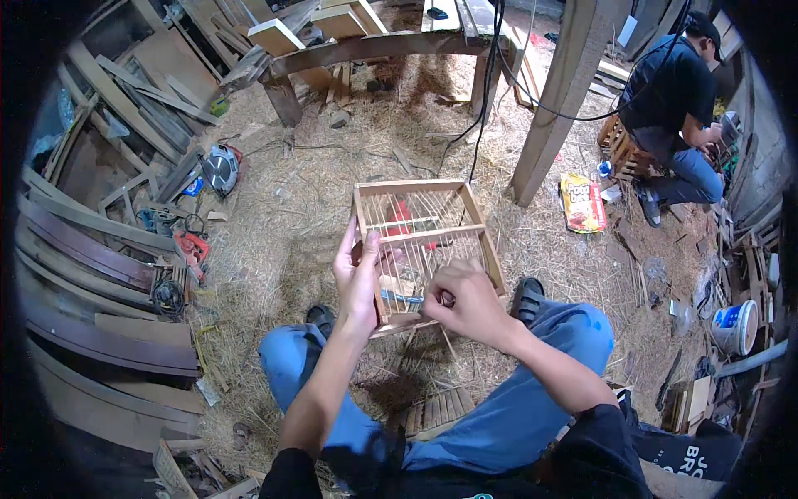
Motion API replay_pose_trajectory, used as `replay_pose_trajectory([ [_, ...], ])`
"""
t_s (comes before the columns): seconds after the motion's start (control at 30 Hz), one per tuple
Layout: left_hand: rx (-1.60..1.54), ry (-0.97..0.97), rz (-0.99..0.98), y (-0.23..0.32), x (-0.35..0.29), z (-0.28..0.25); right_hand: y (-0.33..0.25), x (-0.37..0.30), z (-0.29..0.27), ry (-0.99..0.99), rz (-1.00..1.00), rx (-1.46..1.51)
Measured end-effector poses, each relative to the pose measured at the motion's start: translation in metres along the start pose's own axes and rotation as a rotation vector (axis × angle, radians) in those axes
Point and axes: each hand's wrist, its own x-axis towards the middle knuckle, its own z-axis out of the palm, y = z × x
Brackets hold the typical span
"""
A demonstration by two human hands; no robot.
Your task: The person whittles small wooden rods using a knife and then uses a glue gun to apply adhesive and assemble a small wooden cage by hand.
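A small wooden frame [432, 234] strung with thin slender rods, like a cage, is held up in front of my knees. My left hand [357, 279] is closed round its left side, thumb on the near face and fingers behind. Over the lower right part of the frame, my right hand [471, 301] is curled with its fingertips against the rods. Something small and dark shows between the thumb and fingers there, too small to name. Through the rods, red and blue things are partly visible.
Shavings cover the floor. A circular saw [221, 170] and a red power tool [192, 252] lie left, beside stacked planks [108, 333]. A wooden post [565, 108], yellow-red bag [583, 204], white bucket [735, 328] and seated person [677, 100] are right. A low bench [374, 48] stands ahead.
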Motion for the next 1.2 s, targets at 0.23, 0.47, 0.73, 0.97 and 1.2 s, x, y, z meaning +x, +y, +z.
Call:
replay_pose_trajectory([
  [0.23, -0.019, 0.024, 0.006, 0.003, 0.005, -0.003, -0.004, -0.004, -0.013, -0.008, -0.14, 0.038],
  [0.47, -0.018, 0.113, 0.055, 0.004, 0.014, -0.02, 0.001, -0.021, -0.012, -0.231, -0.169, 0.091],
  [0.73, -0.005, 0.079, 0.001, 0.012, 0.011, -0.03, 0.011, -0.024, -0.026, -0.099, -0.124, 0.153],
  [0.97, -0.002, 0.063, -0.035, 0.01, 0.001, -0.019, -0.005, -0.022, -0.013, -0.118, -0.167, 0.159],
  [1.2, -0.012, 0.053, 0.004, 0.003, 0.0, -0.016, -0.004, -0.019, -0.002, -0.098, -0.152, 0.152],
])
